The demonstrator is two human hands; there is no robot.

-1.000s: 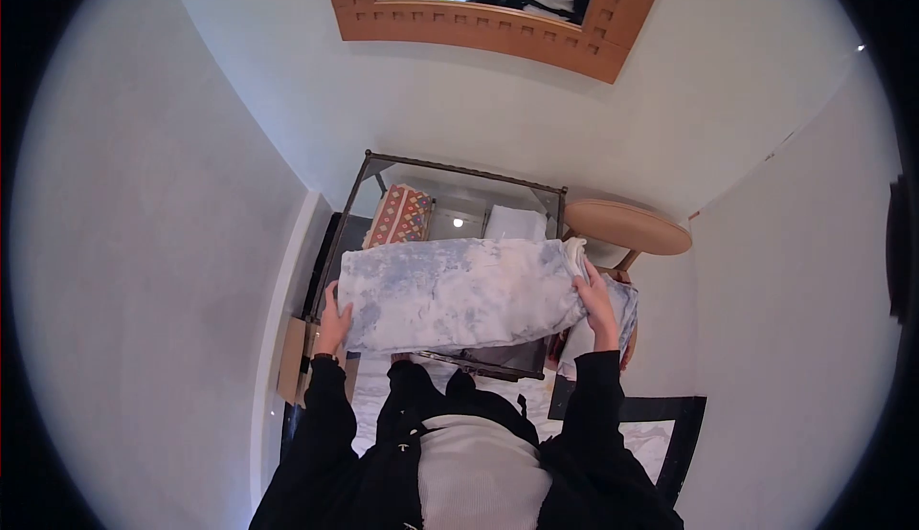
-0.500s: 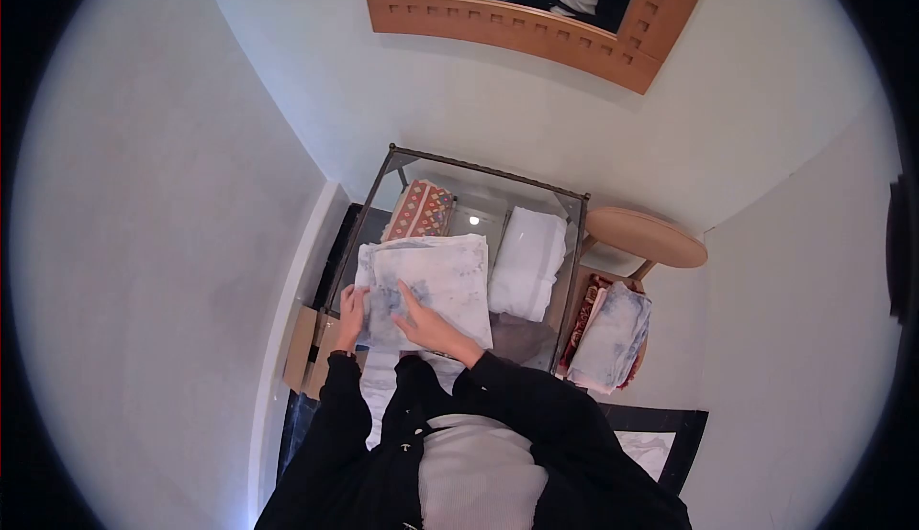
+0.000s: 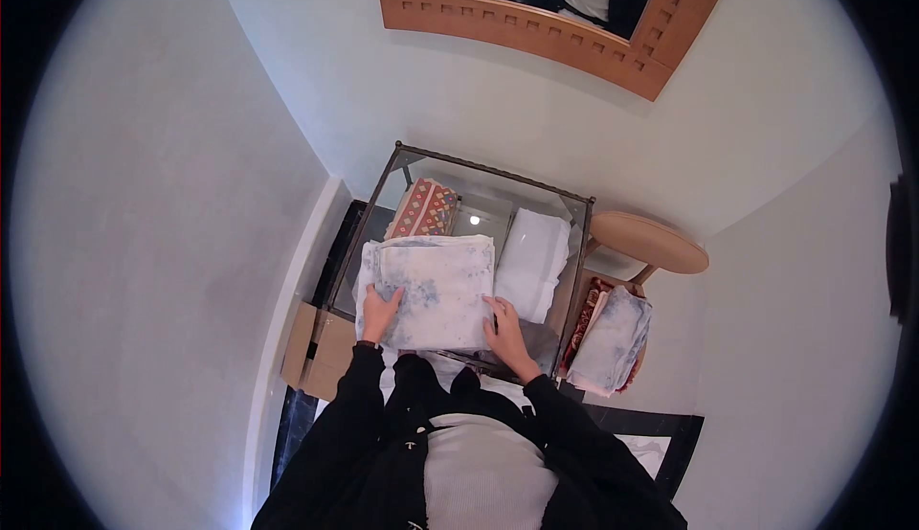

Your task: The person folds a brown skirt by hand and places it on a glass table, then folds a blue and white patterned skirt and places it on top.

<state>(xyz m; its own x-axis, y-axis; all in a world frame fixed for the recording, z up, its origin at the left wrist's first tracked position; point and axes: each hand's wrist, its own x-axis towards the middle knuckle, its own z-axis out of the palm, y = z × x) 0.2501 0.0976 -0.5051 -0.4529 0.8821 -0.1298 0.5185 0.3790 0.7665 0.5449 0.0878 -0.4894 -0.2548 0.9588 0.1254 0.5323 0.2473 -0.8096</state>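
Observation:
A folded white cloth with blue-grey blotches (image 3: 440,286) lies in a flat, roughly square pile on the near part of a glass-topped table (image 3: 471,206). My left hand (image 3: 380,315) rests at its left side, thumb spread over the top and fingers along the edge. At the opposite edge is my right hand (image 3: 509,337), fingers apart and touching the cloth's right side. Just beyond that hand lies a folded white towel (image 3: 529,257). Behind the blotched cloth is a folded red patterned textile (image 3: 423,209).
To the right, a chair with a tan backrest (image 3: 651,241) carries another blotched folded cloth (image 3: 613,343) over a dark red textile. Cardboard (image 3: 328,358) stands left of the table. A wood-framed mirror (image 3: 536,24) hangs on the wall ahead.
My right hand has moved off the middle of the cloth to its right edge. My left hand has shifted slightly inward, its thumb now on top of the cloth.

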